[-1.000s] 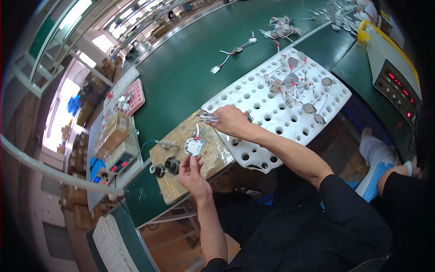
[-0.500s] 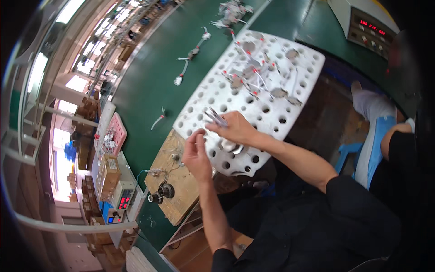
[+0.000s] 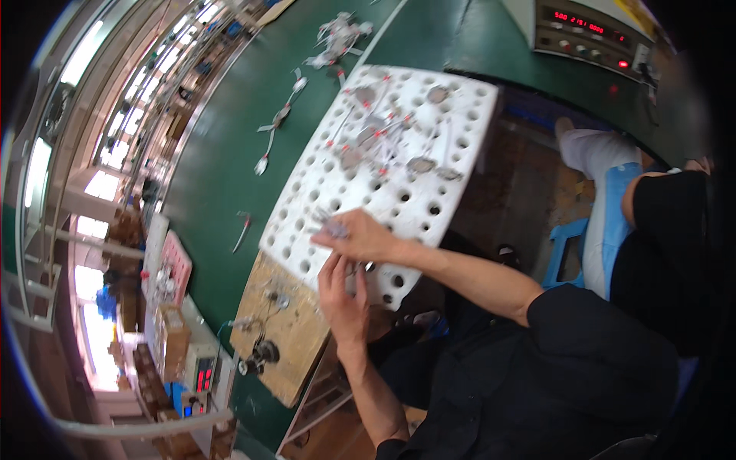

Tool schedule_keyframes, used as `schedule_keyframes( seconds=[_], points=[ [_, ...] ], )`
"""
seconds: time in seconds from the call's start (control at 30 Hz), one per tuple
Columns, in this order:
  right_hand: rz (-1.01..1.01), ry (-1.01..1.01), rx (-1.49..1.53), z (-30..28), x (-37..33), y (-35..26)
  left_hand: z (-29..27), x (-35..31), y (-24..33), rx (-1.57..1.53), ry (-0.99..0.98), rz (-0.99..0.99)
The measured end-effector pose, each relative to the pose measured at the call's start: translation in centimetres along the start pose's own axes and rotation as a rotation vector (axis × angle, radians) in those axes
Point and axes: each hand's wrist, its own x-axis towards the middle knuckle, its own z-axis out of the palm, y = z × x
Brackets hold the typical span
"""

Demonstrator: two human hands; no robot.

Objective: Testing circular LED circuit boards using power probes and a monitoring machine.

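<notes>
My right hand (image 3: 356, 236) is closed over the white board with holes (image 3: 307, 195). From its fingers sticks a blurred bunch of slender grey pieces (image 3: 331, 225), whose kind I cannot tell. Just below it, at the board's near edge, my left hand (image 3: 345, 303) curls its thumb and fingers around a shiny metal part (image 3: 369, 267), mostly hidden by the hands. On the far half of the board lie several flat grey discs (image 3: 421, 165) and white wires with red ends (image 3: 386, 170).
A wooden board (image 3: 295, 345) with a black round fitting (image 3: 265, 352) adjoins the white board. More wired parts (image 3: 280, 115) and a wire heap (image 3: 341, 37) lie on the green table (image 3: 207, 172). An instrument (image 3: 590, 34) stands far right; another person's leg (image 3: 609, 192) is at right.
The whole view has shifted, so the table sits lower and further left. My left hand has moved across onto the shiny part beneath my right hand, which keeps the grey pieces.
</notes>
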Motion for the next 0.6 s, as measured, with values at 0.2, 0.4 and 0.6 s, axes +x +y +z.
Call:
schedule_keyframes(
  seconds=[0.2, 0.4, 0.6],
  points=[
    [-0.166, 0.025, -0.088, 0.0, -1.4, -1.3, 0.8, -1.3, -2.1, -0.052, -0.007, -0.013],
    [-0.206, -0.044, -0.112, 0.0, -1.5, -1.2, 1.7, -1.9, -3.3, -0.17, 0.063, -0.004],
    [-0.26, -0.034, -0.152, -0.1, -2.1, -1.0, 2.1, -2.5, -3.4, -0.115, 0.063, -0.001]
  ],
)
